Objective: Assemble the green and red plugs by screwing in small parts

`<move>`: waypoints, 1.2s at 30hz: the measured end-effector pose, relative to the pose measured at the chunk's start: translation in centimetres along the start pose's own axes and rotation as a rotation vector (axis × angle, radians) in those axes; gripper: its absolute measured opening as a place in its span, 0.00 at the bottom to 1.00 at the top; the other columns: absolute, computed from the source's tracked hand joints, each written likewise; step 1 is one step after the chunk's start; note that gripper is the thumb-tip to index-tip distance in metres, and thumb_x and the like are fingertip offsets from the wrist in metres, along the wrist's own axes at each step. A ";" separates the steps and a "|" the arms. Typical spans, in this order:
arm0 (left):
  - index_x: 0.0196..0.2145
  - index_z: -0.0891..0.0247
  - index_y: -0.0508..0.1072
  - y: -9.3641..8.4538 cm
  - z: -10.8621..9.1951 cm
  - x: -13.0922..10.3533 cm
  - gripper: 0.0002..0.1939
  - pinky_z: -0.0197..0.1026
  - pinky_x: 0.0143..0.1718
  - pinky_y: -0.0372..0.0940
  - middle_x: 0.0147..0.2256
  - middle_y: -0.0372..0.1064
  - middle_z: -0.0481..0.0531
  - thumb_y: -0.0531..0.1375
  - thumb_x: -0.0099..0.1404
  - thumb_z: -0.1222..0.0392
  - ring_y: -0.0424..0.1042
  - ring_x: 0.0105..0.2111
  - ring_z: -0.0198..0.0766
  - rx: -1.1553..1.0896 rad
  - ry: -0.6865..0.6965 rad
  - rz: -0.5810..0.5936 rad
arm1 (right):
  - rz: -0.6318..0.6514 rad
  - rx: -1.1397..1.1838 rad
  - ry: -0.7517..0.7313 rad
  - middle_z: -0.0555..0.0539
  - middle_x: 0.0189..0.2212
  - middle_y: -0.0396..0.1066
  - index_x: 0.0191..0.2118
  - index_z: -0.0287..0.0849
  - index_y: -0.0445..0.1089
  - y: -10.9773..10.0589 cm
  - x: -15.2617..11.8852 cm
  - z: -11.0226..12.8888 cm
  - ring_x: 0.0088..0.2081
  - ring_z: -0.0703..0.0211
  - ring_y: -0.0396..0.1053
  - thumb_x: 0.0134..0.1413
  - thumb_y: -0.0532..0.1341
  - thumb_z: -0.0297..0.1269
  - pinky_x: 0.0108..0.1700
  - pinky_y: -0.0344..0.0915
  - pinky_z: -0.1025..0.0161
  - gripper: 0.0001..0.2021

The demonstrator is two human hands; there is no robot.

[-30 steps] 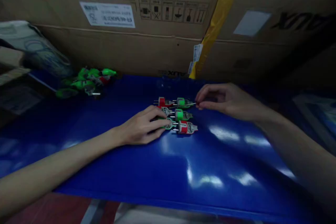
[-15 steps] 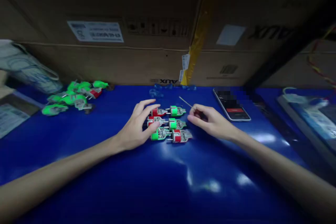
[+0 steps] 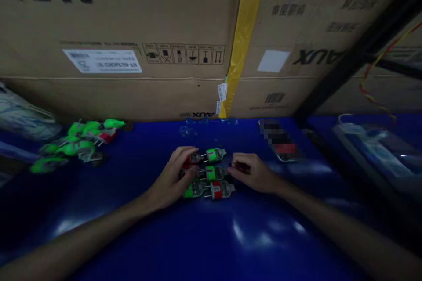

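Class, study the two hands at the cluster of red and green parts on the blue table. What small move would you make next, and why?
Probably nudge the right hand into the cluster of parts to square its rows. The left hand already braces the cluster's left edge, and the right fingertips sit beside the middle row. The top green part looks slightly skewed.

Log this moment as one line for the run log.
left hand: resting on plug cluster | right hand: touching cluster's right side | surface: blue table | spare green plugs: far left

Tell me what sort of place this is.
Probably a small assembly or packing bench in a storeroom: shipping cartons stacked behind a blue worktop, with batches of red and green parts being sorted by hand.
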State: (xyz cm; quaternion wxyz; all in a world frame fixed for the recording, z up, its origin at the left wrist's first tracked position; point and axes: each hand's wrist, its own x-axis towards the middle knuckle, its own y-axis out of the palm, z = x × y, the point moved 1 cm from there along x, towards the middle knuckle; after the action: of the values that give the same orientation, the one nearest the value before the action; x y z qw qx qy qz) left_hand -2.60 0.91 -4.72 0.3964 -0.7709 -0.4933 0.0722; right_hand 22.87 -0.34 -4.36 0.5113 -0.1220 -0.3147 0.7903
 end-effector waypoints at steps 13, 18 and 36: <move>0.58 0.60 0.64 -0.1 -0.2 0.3 0.20 0.55 0.59 0.63 0.58 0.61 0.61 0.52 0.72 0.53 0.62 0.59 0.49 0.006 0.022 0.093 | 0.017 0.064 0.028 0.54 0.22 0.57 0.23 0.42 0.56 -0.3 -0.1 0.0 0.24 0.67 0.53 0.60 0.58 0.40 0.27 0.51 0.66 0.17; 0.60 0.57 0.61 -0.1 -0.2 0.3 0.21 0.53 0.62 0.60 0.61 0.56 0.59 0.50 0.73 0.51 0.59 0.61 0.49 -0.019 -0.064 0.143 | -0.008 0.092 0.019 0.54 0.22 0.57 0.23 0.41 0.58 -0.3 -0.1 -0.2 0.24 0.67 0.54 0.59 0.59 0.40 0.27 0.51 0.66 0.16; 0.53 0.65 0.68 -0.9 -2.0 6.6 0.18 0.51 0.48 0.70 0.51 0.67 0.58 0.59 0.70 0.54 0.71 0.48 0.44 0.066 -0.018 0.310 | -0.133 0.032 -0.011 0.42 0.52 0.68 0.54 0.41 0.67 -0.5 -0.8 -1.4 0.48 0.55 0.70 0.64 0.58 0.41 0.49 0.70 0.52 0.16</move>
State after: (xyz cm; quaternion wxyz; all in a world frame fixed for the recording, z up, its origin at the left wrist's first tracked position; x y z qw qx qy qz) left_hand 1.16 5.42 -0.91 0.4011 -0.8237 -0.3693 0.1555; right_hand 24.28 -0.36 -5.20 0.5628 -0.0881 -0.3123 0.7602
